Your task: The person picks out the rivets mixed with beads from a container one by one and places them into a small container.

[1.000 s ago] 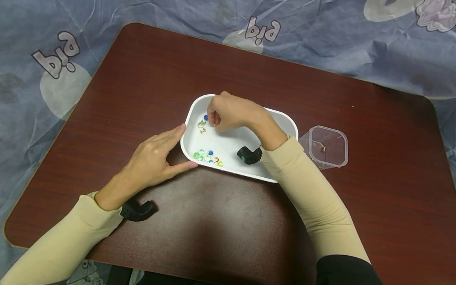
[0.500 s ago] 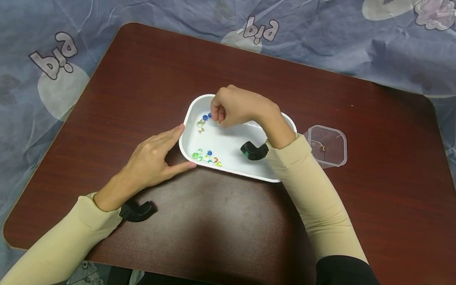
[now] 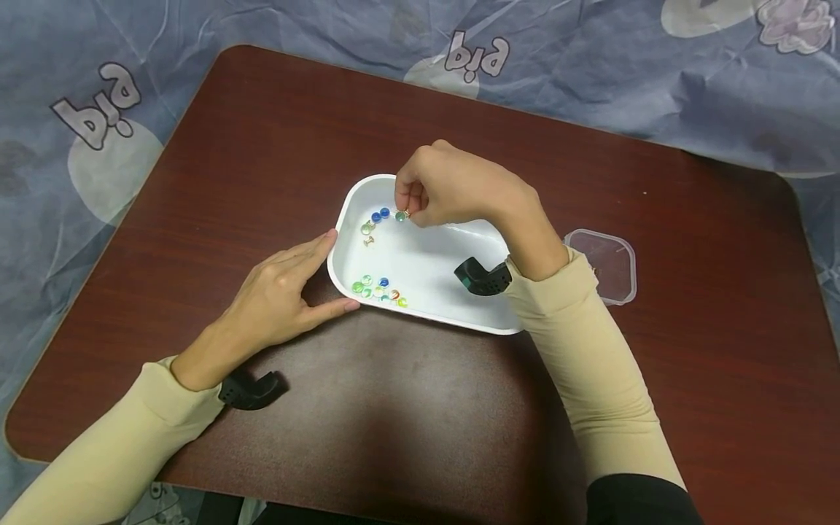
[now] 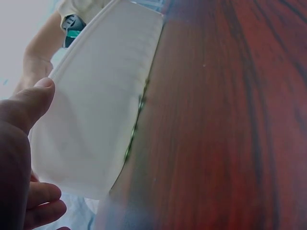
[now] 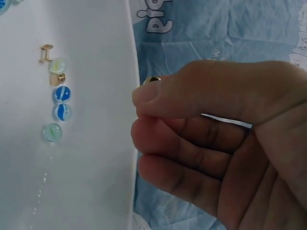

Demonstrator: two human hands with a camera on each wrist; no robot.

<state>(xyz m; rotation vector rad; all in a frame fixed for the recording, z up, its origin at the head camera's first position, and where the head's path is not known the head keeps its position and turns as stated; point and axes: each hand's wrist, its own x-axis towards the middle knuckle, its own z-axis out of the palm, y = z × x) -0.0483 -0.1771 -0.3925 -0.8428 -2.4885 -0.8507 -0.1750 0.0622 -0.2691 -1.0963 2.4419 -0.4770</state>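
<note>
My right hand (image 3: 453, 184) pinches a small gold stud (image 5: 152, 80) between thumb and fingertips, above the far side of the white tray (image 3: 446, 281). The fingers mostly cover it. On the tray floor beneath, a green marble (image 5: 52, 132), two blue marbles (image 5: 62, 103), a pale yellow-streaked marble (image 5: 58, 65) and two gold double-ended studs (image 5: 46, 52) lie in a loose row. Several more marbles (image 3: 378, 293) cluster by the tray's near left edge. My left hand (image 3: 278, 292) touches the tray's left end, fingers and thumb spread along its outer wall.
A clear plastic container (image 3: 613, 266) stands just right of the tray, partly hidden by my right sleeve (image 3: 597, 364). Brown table (image 3: 420, 408) surrounds both. A blue printed cloth (image 3: 295, 36) lies beyond the table's far edge.
My right hand has risen and moved right and away, carrying the gold stud. Blue and green marbles that it covered are now visible. My left hand stays on the tray.
</note>
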